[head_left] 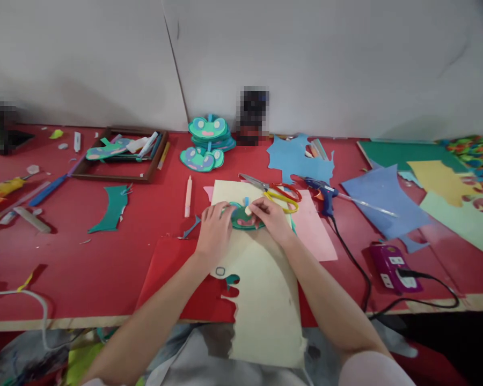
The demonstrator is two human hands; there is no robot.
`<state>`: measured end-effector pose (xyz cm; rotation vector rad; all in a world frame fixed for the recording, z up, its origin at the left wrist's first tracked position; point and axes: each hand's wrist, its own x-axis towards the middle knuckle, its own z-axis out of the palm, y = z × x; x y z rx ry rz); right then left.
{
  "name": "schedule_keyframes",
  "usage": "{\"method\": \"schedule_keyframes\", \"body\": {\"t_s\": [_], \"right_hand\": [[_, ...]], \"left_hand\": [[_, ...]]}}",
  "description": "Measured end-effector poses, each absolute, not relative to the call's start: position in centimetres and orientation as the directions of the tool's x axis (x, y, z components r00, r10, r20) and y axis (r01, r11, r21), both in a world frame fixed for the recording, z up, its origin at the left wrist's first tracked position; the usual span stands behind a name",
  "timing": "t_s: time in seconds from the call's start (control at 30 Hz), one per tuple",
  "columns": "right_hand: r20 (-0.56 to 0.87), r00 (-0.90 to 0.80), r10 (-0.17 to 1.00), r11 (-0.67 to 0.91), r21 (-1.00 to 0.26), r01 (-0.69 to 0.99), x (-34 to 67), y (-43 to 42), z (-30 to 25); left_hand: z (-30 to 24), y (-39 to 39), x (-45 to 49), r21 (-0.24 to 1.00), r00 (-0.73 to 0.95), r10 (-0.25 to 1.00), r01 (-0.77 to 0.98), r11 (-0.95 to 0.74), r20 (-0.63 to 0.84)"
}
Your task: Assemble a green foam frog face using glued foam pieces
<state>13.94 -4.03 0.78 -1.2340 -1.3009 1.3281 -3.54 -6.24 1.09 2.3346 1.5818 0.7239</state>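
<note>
A green frog-face cutout [241, 219] with a pink mouth lies on a cream sheet [265, 300]. Its left edge is gripped by my left hand [215, 228], whose fingers partly cover that side. Between the fingertips of my right hand [271, 214] is a small cream paper circle [248, 210], held over the face's right part. Just beyond my right hand lie scissors [282, 194] with red and yellow handles, on the sheet's far right corner. The cream sheet hangs over the table's front edge, and its left side is cut ragged.
Finished-looking frog faces [207, 128] are stacked by the wall. A blue glue gun [326, 195] lies at right, its cord running near a purple power strip [394, 268]. Left are a brown frame [116, 178] and a peach marker [188, 197]. Paper scraps and pink sheets [316, 230] lie around.
</note>
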Motion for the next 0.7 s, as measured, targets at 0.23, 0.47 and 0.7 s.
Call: {"method": "schedule_keyframes", "body": {"t_s": [0.23, 0.47, 0.7], "right_hand": [[-0.098, -0.068, 0.993, -0.097, -0.995, 0.017, 14.1, -3.6, 0.7], [-0.1, -0.077, 0.992, -0.098, -0.995, 0.025, 13.7, -3.8, 0.9], [-0.13, -0.119, 0.984, -0.119, -0.988, 0.095, 13.6, -4.0, 1.0]], "left_hand": [[1.2, -4.1, -3.1, 0.494, 0.532, 0.83, 0.683, -0.538, 0.169], [0.4, -2.0, -3.0, 0.859, 0.39, 0.92, 0.46, -0.226, 0.033], [-0.2, -1.5, -3.4, 0.896, 0.431, 0.901, 0.381, -0.227, 0.045]]}}
